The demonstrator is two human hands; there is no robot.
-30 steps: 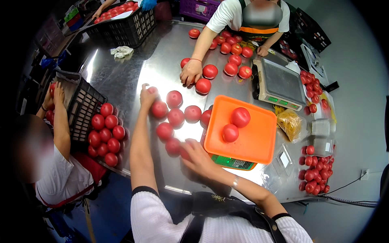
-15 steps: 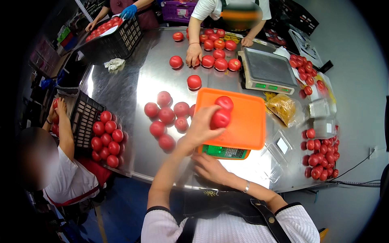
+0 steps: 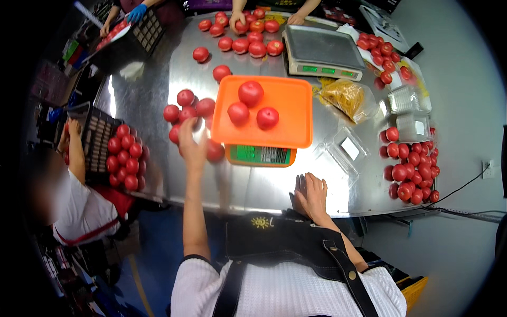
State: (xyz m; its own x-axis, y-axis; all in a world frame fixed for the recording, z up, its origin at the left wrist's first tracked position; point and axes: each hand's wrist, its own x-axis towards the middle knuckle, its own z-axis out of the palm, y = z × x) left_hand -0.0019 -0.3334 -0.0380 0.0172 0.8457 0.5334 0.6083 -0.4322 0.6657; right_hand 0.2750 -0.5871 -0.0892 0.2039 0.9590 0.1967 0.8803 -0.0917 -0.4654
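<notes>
An orange tray [image 3: 288, 105] on a scale [image 3: 260, 155] carries three tomatoes, including a large upper one [image 3: 251, 94]. Just left of it, my left hand [image 3: 191, 142] is over a loose group of tomatoes [image 3: 186, 98]. Its curved fingers are blurred, and whatever lies beneath them is hidden. My right hand [image 3: 314, 195] rests open on or just above the steel table [image 3: 274, 190], fingers outstretched, below a clear plastic container [image 3: 342, 150] lying to the right of the scale.
Tomatoes line both sides [image 3: 125, 158] [image 3: 414, 174] and the back [image 3: 240, 46]. Around them are a crate [image 3: 95, 140], a grey-topped scale [image 3: 323, 45], a bag of yellow bands [image 3: 340, 98] and stacked containers [image 3: 412, 127]. Co-workers' hands [image 3: 237, 21] show at back and left [image 3: 74, 129].
A third tomato is now on the tray. My left hand moved from the tray back leftward over the loose tomatoes; my right hand moved rightward from the scale's base. The view has shifted.
</notes>
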